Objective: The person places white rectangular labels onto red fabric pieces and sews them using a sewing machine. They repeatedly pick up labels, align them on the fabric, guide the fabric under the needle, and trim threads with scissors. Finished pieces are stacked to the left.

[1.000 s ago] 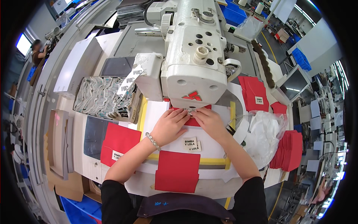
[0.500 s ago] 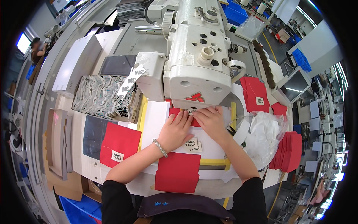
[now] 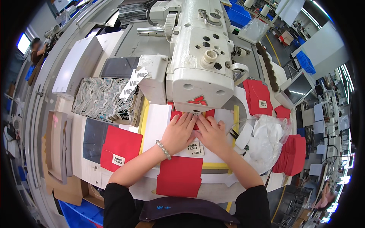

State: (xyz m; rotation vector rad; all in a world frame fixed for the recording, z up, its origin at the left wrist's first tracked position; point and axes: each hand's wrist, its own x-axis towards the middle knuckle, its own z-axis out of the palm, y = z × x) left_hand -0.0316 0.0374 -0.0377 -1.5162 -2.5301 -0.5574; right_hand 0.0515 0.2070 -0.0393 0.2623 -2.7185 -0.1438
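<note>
A red fabric panel (image 3: 210, 113) lies under the head of a white sewing machine (image 3: 203, 78), mostly covered by my hands. My left hand (image 3: 179, 130) rests flat on it, fingers stretched toward the machine. Beside it, my right hand (image 3: 210, 131) also lies flat with straight fingers. The fingertips of both hands are close together below the machine head, hiding most of a small pale label there. Just nearer than my hands lie loose cream labels (image 3: 195, 148), overlapping. Another red panel (image 3: 179, 178) lies nearest me at the table's edge.
At left are a labelled red panel (image 3: 122, 146), a carton of bundled pale strips (image 3: 102, 97) and an open cardboard box (image 3: 57, 152). To the right are black snips (image 3: 234, 134), a clear plastic bag (image 3: 268, 138), stacked red panels (image 3: 291, 155) and labelled red panels (image 3: 258, 95).
My right hand has drawn nearer to me and flattened beside the left. The label glimpsed between my fingertips is now mostly covered, and red fabric shows beyond my right fingers.
</note>
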